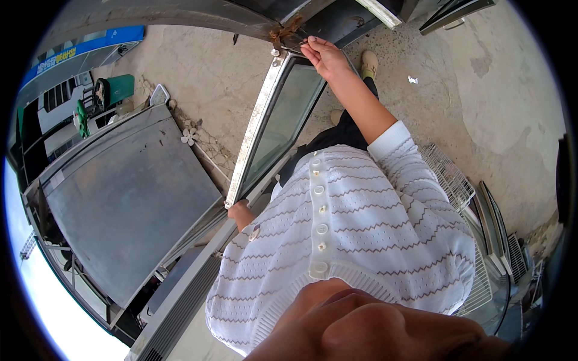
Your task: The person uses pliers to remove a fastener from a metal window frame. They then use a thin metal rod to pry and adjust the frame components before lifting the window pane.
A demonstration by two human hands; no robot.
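Note:
A glass door [283,108] with a pale, worn metal frame stands swung out from a cabinet, running from the upper middle down to the left of my body. My left hand [241,213] is closed around the lower end of its frame; most of its fingers are hidden. At the door's other end, my right hand [325,57] pinches a thin dark piece [296,46], too small to name. That piece reaches toward a rusty bracket [283,35] on the cabinet's edge. A bolt head [276,53] sits at the frame's corner, just beside it.
A large grey metal panel [132,198] stands to the left. Wire racks [448,177] and leaning panels [497,228] are at the right. A white fan-shaped part [189,136] lies on the concrete floor [481,90]. My shoe [369,64] shows beneath my right arm.

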